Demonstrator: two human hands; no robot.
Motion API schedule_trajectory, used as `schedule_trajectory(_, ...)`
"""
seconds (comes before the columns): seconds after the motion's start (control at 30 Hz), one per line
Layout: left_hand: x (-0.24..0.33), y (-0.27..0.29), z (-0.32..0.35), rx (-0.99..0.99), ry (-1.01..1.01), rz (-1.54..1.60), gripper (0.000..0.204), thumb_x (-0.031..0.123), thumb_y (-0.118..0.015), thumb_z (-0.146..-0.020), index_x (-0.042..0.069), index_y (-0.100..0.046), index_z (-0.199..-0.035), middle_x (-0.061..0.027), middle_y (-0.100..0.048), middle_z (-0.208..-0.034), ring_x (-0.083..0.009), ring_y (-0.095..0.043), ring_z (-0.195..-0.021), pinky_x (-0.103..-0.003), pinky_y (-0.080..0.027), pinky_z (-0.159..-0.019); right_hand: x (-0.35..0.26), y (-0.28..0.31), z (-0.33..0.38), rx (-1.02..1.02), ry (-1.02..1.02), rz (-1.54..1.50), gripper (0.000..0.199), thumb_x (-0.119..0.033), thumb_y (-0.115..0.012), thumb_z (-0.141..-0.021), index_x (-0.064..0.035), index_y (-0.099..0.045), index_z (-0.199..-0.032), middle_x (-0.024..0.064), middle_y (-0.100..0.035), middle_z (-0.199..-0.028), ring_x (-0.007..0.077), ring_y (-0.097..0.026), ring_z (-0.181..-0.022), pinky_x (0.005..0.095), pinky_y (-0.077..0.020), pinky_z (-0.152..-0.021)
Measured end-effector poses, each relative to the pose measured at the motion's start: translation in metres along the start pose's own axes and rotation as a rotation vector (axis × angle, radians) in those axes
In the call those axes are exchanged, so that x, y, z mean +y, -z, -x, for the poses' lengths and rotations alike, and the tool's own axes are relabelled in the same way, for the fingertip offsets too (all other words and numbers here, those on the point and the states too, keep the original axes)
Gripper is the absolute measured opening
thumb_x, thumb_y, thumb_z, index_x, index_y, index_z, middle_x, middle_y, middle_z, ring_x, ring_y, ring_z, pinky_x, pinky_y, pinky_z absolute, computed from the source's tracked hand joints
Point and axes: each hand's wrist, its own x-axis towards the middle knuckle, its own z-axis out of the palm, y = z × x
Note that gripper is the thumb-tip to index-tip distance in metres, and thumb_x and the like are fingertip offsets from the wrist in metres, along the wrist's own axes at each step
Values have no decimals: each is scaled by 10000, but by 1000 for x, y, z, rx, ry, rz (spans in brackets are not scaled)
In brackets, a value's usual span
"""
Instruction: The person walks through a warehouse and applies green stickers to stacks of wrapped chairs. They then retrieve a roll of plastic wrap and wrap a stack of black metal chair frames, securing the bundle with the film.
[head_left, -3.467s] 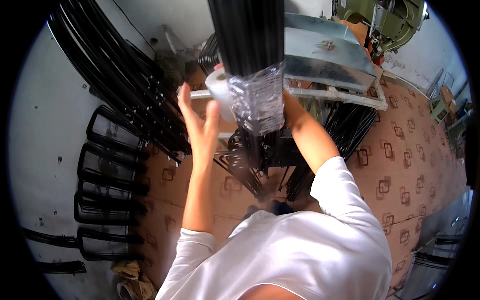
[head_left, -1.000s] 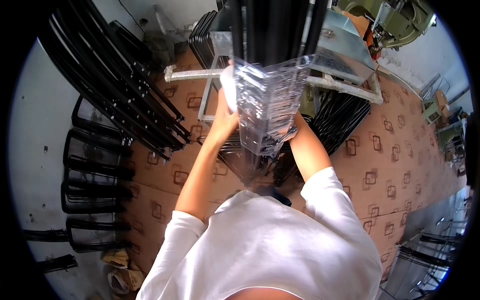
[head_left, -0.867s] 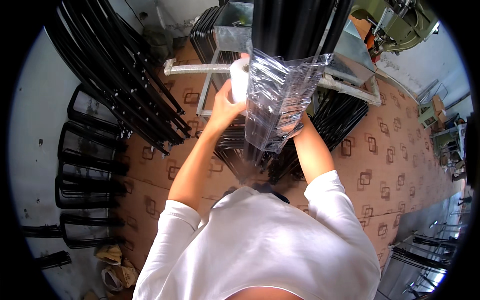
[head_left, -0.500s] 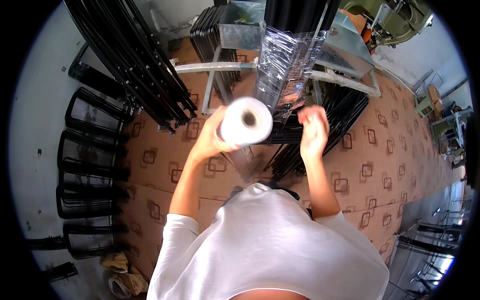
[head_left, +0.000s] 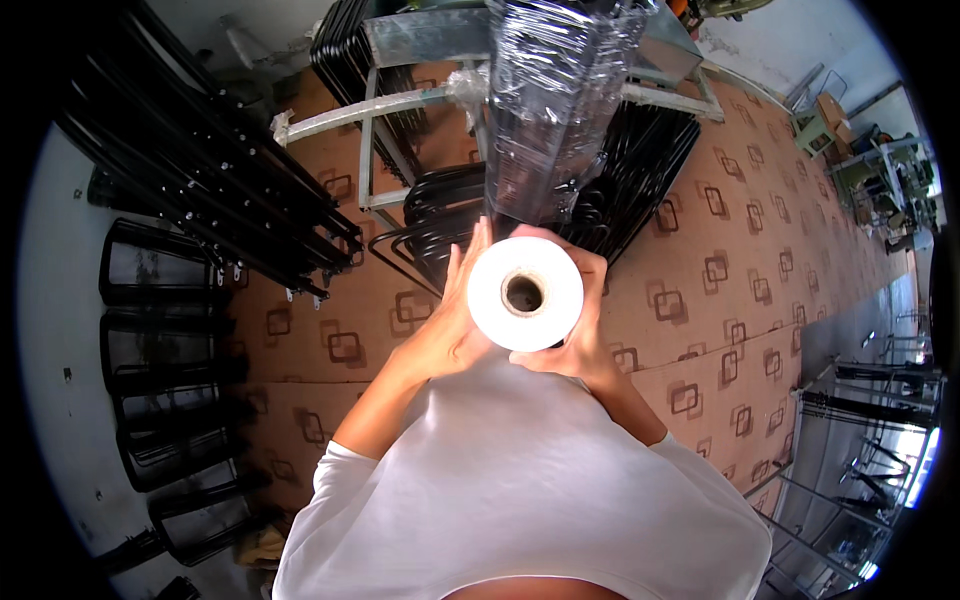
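In front of my chest stands a white roll of stretch film (head_left: 498, 270), its hollow core pointing up. My right hand (head_left: 588, 310) is wrapped around the roll's right side. Against the roll's left side lies my left hand (head_left: 462, 305), its fingers stretched out; the roll partly hides its palm. Just beyond the hands, a bundle of black metal tubes wrapped in clear film (head_left: 545, 130) rests across a metal stand (head_left: 415, 103). The film on it is shiny and wrinkled, and its near end comes close to my fingertips.
Many long black tubes (head_left: 200, 170) lean at the left. Black bent frames (head_left: 150, 350) line the left wall. More black frames (head_left: 650, 165) are stacked under and beside the stand. A patterned tan floor (head_left: 690, 330) spreads to the right, with metal racks (head_left: 850, 500) at lower right.
The roll has passed from my left hand to my right and shifted slightly right and nearer. My right hand has come in around it; the left fingers have straightened. The view has shifted.
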Motion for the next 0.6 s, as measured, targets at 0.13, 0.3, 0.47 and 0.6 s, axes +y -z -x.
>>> schedule_trajectory(0.13,13,28,-15,35,-41,-499,855,707,-194,-779,80,-277,-1354,-212,-125,-1423,-379,-54,-1324,-566,40,-1006,-10,15,15,-25,-185,78,917,-225,-810,-518,15,-286,-1232,160,-383,-1218,247,-420,-1127,369,-337,-947)
schedule_trajectory(0.3,33,48,-121,459,6,188,804,430,-698,-683,7,-318,-1251,-204,-439,-1191,-281,-378,-1173,-373,-307,-972,-19,26,21,126,-256,56,879,-217,-788,-511,24,-328,-1221,126,-490,-1112,202,-505,-1019,335,-402,-881)
schedule_trajectory(0.47,37,38,-135,379,-4,392,758,354,-757,-633,-36,-400,-1176,-100,-547,-1039,-178,-523,-949,-302,-406,-859,-23,85,13,326,-301,-6,773,-231,-745,-498,66,-440,-1143,115,-550,-978,203,-569,-860,331,-483,-743)
schedule_trajectory(0.6,48,33,-127,409,-20,421,682,337,-770,-618,-37,-476,-1107,-81,-582,-955,-153,-554,-870,-280,-443,-790,38,155,-38,289,-373,-20,560,-30,-622,-626,65,-429,-1143,127,-572,-975,172,-608,-779,279,-513,-671)
